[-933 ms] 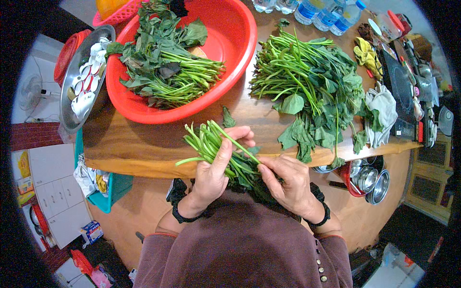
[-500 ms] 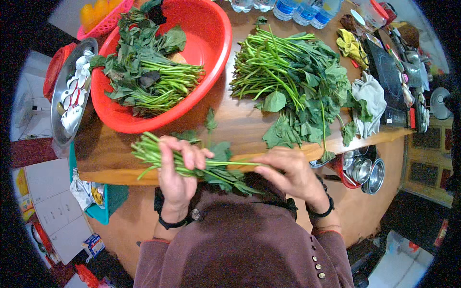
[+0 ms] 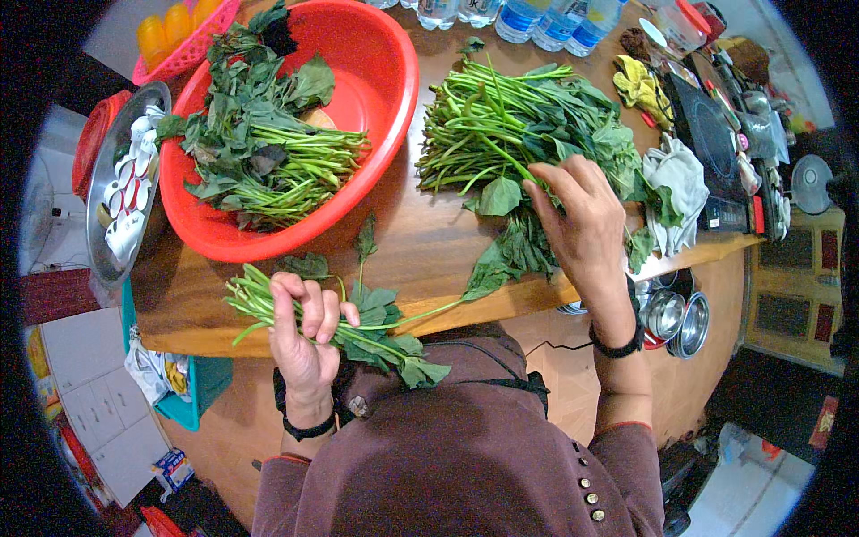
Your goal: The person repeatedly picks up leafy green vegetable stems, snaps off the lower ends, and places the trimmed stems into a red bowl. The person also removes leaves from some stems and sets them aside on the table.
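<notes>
My left hand [image 3: 304, 336] is closed around a small bunch of leafy green stems [image 3: 250, 300] at the table's near edge. The cut ends point left, and dark leaves hang out on the right. My right hand [image 3: 586, 219] is over the near side of a large pile of leafy greens [image 3: 501, 112]. Its thumb and fingers pinch a green stem [image 3: 508, 161] that lies on top of the pile. A red basin [image 3: 376, 98] at the left holds another bundle of greens [image 3: 300, 166]. A few loose leaves lie beside my left hand.
Water bottles [image 3: 537, 22] line the far edge. At the right are a yellow cloth [image 3: 640, 85], a pale cloth [image 3: 676, 188] and a black cooktop [image 3: 711, 125]. A metal tray [image 3: 98, 197] stands left of the basin. Metal bowls [image 3: 684, 322] sit below the table's right side.
My right hand has left the bunch and moved up and right to the pile, where it pinches a stem. My left hand, still holding the bunch, has shifted slightly left and down.
</notes>
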The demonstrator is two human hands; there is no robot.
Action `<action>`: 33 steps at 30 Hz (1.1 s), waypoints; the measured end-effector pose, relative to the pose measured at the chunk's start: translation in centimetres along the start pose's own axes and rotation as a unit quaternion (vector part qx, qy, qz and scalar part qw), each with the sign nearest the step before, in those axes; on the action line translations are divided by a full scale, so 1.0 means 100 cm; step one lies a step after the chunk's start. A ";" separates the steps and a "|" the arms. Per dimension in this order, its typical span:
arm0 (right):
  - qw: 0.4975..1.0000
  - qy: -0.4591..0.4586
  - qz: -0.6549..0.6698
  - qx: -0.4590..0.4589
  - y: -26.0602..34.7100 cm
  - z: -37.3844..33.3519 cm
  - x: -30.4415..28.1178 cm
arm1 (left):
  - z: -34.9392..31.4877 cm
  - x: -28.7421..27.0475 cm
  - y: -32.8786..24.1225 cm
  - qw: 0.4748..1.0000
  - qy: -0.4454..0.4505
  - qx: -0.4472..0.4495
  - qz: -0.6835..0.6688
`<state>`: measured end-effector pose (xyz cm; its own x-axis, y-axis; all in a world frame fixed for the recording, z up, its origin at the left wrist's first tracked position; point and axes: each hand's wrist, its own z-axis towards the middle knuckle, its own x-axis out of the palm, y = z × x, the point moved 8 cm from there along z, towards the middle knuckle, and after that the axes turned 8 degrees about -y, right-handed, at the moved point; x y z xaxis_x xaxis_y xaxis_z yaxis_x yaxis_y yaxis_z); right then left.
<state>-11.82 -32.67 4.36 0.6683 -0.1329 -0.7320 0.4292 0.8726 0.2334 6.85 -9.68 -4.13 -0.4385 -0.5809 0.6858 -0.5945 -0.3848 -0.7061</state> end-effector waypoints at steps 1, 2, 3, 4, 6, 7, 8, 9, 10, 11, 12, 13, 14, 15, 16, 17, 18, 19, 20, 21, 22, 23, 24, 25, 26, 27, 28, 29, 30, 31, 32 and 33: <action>1.000 0.012 -0.007 0.001 -0.002 0.003 0.006 | 0.000 0.003 0.001 1.000 0.009 -0.002 0.013; 1.000 0.012 -0.014 -0.005 -0.003 0.006 0.011 | 0.000 0.006 0.002 1.000 0.019 -0.001 0.017; 1.000 0.019 -0.020 -0.007 -0.005 0.010 0.017 | 0.000 0.010 0.003 0.999 0.040 -0.001 0.009; 0.999 0.025 -0.025 -0.009 -0.006 0.012 0.023 | -0.001 0.011 0.005 0.999 0.036 -0.011 0.014; 0.999 0.040 -0.029 -0.003 -0.006 0.012 0.030 | -0.004 0.015 0.009 0.999 0.044 -0.022 0.005; 0.999 0.041 -0.027 -0.003 -0.005 0.012 0.030 | -0.004 0.019 0.009 0.998 0.062 -0.020 0.000; 0.999 0.042 -0.025 -0.003 -0.003 0.011 0.030 | -0.004 0.020 0.010 0.998 0.056 -0.023 0.008; 0.999 0.033 -0.009 0.003 -0.002 0.009 0.026 | -0.004 0.021 0.011 0.998 0.056 -0.025 0.009; 1.000 0.022 0.007 0.004 0.002 0.008 0.021 | -0.004 0.024 0.011 0.998 0.063 -0.026 0.003; 1.000 0.011 0.022 0.006 0.005 0.006 0.016 | -0.004 0.027 0.012 0.997 0.070 -0.028 0.003; 0.999 0.001 0.036 0.008 0.009 0.003 0.010 | -0.003 0.026 0.014 0.998 0.052 -0.033 0.012; 0.999 0.017 0.047 0.007 0.014 0.000 0.008 | -0.002 0.027 0.016 0.998 0.043 -0.035 0.015; 0.998 0.036 0.054 0.017 0.019 -0.004 0.006 | -0.002 0.029 0.017 0.999 0.037 -0.035 0.013; 0.994 0.044 0.091 0.031 0.025 -0.009 0.004 | -0.001 0.032 0.018 0.998 0.038 -0.038 0.018; 0.989 0.052 0.129 0.045 0.032 -0.013 0.003 | 0.000 0.034 0.021 0.998 0.033 -0.044 0.032; 0.985 0.055 0.158 0.048 0.040 -0.018 0.000 | 0.000 0.036 0.024 0.997 0.028 -0.049 0.046; 0.979 0.061 0.185 0.053 0.048 -0.022 -0.002 | 0.001 0.038 0.026 0.997 0.024 -0.055 0.051; 0.979 0.075 0.188 0.041 0.057 -0.026 -0.004 | 0.001 0.046 0.027 0.996 0.059 -0.046 0.049; 0.978 0.066 0.196 0.029 0.065 -0.030 -0.005 | 0.001 0.050 0.030 0.992 0.070 -0.030 0.101; 0.979 0.062 0.195 0.016 0.073 -0.033 -0.006 | 0.001 0.052 0.032 0.992 0.065 -0.033 0.102; 0.979 0.067 0.194 0.009 0.079 -0.037 -0.005 | -0.001 0.056 0.033 0.993 0.078 -0.028 0.089; 0.979 0.037 0.198 -0.018 0.087 -0.039 -0.006 | -0.001 0.055 0.036 0.993 0.063 -0.039 0.094; 0.979 0.049 0.198 -0.024 0.091 -0.042 -0.003 | -0.003 0.055 0.038 0.993 0.056 -0.048 0.089; 0.979 0.058 0.193 -0.034 0.094 -0.045 -0.001 | -0.004 0.055 0.040 0.994 0.047 -0.061 0.072; 0.978 0.072 0.190 -0.042 0.097 -0.049 0.001 | -0.005 0.052 0.041 0.993 0.032 -0.064 0.091; 0.977 0.069 0.200 -0.036 0.099 -0.051 0.003 | -0.006 0.050 0.043 0.993 0.014 -0.071 0.098; 0.975 0.073 0.206 -0.037 0.100 -0.053 0.005 | -0.006 0.048 0.044 0.993 0.005 -0.075 0.092; 0.974 0.077 0.211 -0.038 0.101 -0.054 0.007 | -0.005 0.053 0.042 0.996 0.034 -0.054 0.070; 0.972 0.080 0.219 -0.038 0.101 -0.056 0.008 | -0.004 0.051 0.042 0.996 0.024 -0.040 0.076; 0.971 0.102 0.211 -0.039 0.101 -0.058 0.011 | -0.003 0.051 0.042 0.997 0.026 -0.023 0.067; 0.972 0.115 0.203 -0.040 0.099 -0.059 0.013 | -0.003 0.052 0.041 0.998 0.029 -0.007 0.057; 0.971 0.131 0.196 -0.039 0.095 -0.059 0.016 | -0.002 0.055 0.040 0.997 0.071 -0.018 0.021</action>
<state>-10.29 -21.83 1.62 0.5888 0.3315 -0.7371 0.1191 0.8665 0.4848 1.94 -14.30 -3.11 -0.5531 -0.4878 0.6754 -0.5961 -0.3348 -0.7298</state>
